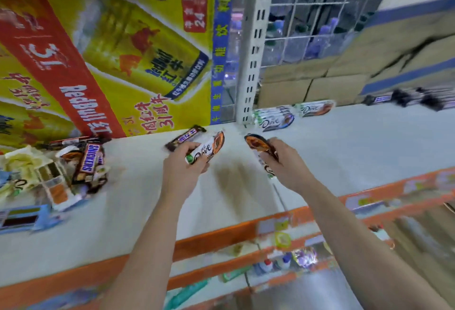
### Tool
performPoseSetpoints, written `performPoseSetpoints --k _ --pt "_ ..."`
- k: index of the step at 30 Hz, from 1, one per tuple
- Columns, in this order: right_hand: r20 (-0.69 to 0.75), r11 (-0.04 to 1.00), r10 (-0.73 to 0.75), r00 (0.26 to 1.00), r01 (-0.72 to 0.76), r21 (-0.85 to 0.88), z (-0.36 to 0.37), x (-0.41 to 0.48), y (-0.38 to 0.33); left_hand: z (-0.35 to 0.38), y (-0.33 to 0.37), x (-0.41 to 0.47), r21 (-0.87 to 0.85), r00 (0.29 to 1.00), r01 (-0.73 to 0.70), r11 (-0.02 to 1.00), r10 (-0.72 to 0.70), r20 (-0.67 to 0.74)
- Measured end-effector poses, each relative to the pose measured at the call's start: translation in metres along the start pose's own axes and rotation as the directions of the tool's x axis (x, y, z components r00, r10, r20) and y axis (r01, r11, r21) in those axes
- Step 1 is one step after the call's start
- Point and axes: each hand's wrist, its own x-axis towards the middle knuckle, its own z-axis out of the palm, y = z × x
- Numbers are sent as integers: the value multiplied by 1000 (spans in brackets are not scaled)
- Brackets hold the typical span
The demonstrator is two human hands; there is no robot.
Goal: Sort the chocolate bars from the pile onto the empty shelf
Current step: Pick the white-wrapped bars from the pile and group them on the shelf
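My left hand (pixel 183 169) grips a white Dove bar (pixel 209 148) together with a dark brown bar (pixel 186 136) that sticks out behind it. My right hand (pixel 283 162) holds another Dove bar (pixel 259 146), its brown end pointing up and left. Both hands hover over the white shelf (pixel 357 142). The pile of bars (pixel 81 164), with a Snickers bar (pixel 89 158) on top, lies at the shelf's left. Two Dove bars (pixel 275 117) (pixel 316 108) lie at the back of the shelf, and dark bars (pixel 403 98) lie at the far right.
A large Red Bull carton (pixel 110 63) stands behind the shelf on the left. A white slotted upright (pixel 253 51) and a wire grid rise at the back centre, with cardboard boxes (pixel 344 76) to the right. Orange shelf edges (pixel 246 231) and lower shelves with goods run below.
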Motion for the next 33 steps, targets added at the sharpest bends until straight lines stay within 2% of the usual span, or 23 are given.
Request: performPoseSetpoints --k 3,6,9,15,21,27,33 --pt "-18 992 47 999 -44 122 -38 -7 29 48 10 -4 -12 1000 -17 1000 17 20" --pt "1 994 65 998 -64 91 -69 -12 55 87 19 -8 0 999 -22 1000 22 32" --pt "35 986 159 987 -161 52 -94 -11 79 116 27 -6 -1 999 -22 1000 22 43" --pt "10 977 160 987 -160 144 -123 5 116 157 35 14 19 996 -8 1000 6 92" --pt "41 972 236 971 -236 -3 -143 23 130 187 44 39 -76 991 23 997 -12 135" --pt "8 950 308 951 -307 -61 -160 37 148 202 47 55 -36 977 1 999 7 211" --pt "28 952 244 969 -245 182 -175 42 171 216 46 60 -77 973 41 996 -23 229"
